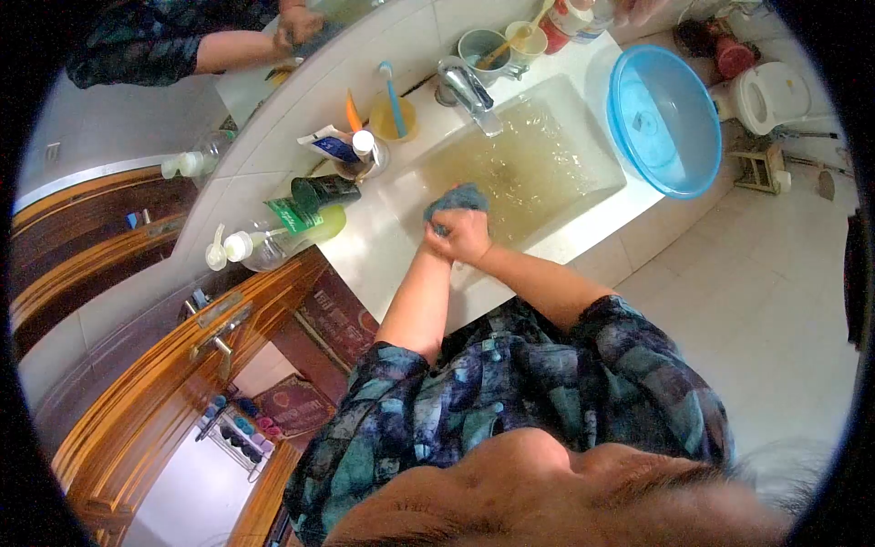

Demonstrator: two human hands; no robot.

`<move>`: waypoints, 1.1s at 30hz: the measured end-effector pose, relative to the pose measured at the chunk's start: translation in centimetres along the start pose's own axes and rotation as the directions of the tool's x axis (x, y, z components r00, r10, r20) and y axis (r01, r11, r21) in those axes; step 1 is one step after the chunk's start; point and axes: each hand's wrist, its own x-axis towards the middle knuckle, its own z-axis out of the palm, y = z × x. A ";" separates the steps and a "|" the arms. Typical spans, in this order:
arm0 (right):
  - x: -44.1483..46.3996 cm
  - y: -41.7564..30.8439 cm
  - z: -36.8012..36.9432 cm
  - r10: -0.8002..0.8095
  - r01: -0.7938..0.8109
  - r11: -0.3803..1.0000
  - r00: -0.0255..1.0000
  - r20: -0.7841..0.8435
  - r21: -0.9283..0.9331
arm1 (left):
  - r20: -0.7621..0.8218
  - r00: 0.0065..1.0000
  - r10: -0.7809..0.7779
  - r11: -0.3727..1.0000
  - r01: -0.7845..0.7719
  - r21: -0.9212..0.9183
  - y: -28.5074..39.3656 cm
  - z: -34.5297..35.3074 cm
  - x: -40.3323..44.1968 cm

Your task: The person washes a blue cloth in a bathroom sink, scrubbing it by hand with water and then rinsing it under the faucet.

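Note:
Both my hands are closed together on a wadded blue-grey cloth [463, 198] above the near-left end of the sink. My right hand [468, 234] lies over the front and covers most of my left hand [438, 242], whose fingers are partly hidden. The cloth bulges out past the knuckles on the far side. Cloudy yellowish water stands in the white sink [583, 193], just beyond my hands. A chrome faucet [467, 91] rises at the sink's back edge; I cannot make out a stream from it.
A blue basin [711, 137] sits right of the sink. Cups [480, 56] stand behind the faucet. Along the left counter are a yellow cup [394, 118] with a toothbrush, a green tube [293, 215] and a pump bottle [264, 251]. A mirror [118, 128] and a wooden door [137, 428] are at left.

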 end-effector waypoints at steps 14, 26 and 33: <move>-0.9 13.1 -8.7 0.644 -0.673 0.655 0.735 -0.212 -0.345 | -0.365 0.797 0.481 -0.318 0.546 0.775 -2.1 9.3 2.8; 3.5 21.0 -4.5 0.510 -0.506 0.860 0.845 0.161 -0.063 | 0.057 0.799 0.599 -0.661 0.453 0.599 -0.4 5.3 1.2; 1.7 21.3 -3.0 0.593 -0.577 0.801 0.801 0.082 -0.160 | -0.612 0.436 0.660 0.322 0.572 0.755 -1.4 3.0 0.0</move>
